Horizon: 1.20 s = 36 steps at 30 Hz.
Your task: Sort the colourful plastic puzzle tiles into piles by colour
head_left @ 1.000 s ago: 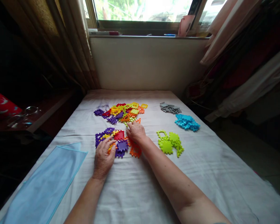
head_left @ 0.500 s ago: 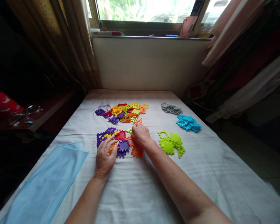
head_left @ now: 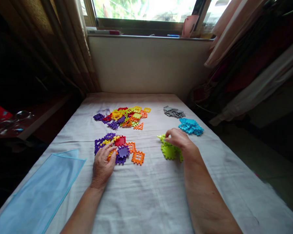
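My left hand (head_left: 104, 164) rests with fingers spread on the near mixed pile, which has purple, yellow, red and orange pieces. A purple square (head_left: 123, 151) and a red square (head_left: 120, 140) lie beside its fingertips, with an orange window-shaped piece (head_left: 138, 157) to the right. Over the lime green pieces (head_left: 169, 152) at the right is my right hand (head_left: 178, 138), its fingers pinched on a small lime green piece (head_left: 160, 137) that sticks out to the left. The hand partly hides the pile.
Farther back lies another mixed pile (head_left: 117, 114), with an orange triangle (head_left: 139, 126) near it. Grey pieces (head_left: 174, 112) and blue pieces (head_left: 190, 126) sit at the back right. A light blue cloth (head_left: 41, 191) covers the left front of the bed.
My right hand has moved right, from the near mixed pile to the lime green pieces, with a small lime green piece. My left hand stays on its pile. The view has shifted slightly.
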Motion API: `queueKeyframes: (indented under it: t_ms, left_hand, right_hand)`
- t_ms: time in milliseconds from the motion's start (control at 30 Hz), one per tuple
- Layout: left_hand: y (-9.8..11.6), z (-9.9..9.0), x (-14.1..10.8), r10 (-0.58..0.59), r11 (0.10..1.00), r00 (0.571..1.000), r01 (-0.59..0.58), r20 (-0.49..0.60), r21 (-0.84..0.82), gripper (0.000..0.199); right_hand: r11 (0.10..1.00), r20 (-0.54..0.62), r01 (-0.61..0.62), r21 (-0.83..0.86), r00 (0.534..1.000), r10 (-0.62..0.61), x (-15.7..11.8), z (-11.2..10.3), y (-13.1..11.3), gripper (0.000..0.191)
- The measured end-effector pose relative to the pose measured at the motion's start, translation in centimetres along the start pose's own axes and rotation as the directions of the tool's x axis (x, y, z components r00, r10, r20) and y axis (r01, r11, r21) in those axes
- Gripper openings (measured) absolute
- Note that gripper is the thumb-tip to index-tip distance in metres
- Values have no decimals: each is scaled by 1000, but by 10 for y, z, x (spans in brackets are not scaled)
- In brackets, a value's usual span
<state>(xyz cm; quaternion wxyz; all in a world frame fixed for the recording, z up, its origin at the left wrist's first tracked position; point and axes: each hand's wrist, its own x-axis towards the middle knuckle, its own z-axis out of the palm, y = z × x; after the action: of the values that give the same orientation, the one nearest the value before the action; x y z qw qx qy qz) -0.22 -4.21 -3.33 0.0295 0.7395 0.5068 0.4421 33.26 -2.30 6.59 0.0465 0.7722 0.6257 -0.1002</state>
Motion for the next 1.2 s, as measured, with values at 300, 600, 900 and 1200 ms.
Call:
queueKeyframes:
  t_ms: [300, 600, 900, 1200]
  left_hand:
    - [0, -1, 0, -34, 999, 999, 34, 19, -1, 24]
    - [1, 0, -1, -83, 997, 996, 83, -12, 1, 24]
    - [1, 1, 0, -67, 998, 997, 67, -22, -7, 23]
    - [3, 0, 0, -95, 995, 995, 95, -11, -12, 25]
  right_hand:
    - [989, -115, 130, 67, 986, -122, 3, 3, -25, 30]
    - [971, -158, 217, 98, 967, -200, 46, 26, -106, 55]
    - [905, -81, 365, 220, 931, -356, 41, 40, -122, 36]
    - [977, -128, 209, 43, 971, -202, 76, 20, -140, 41]
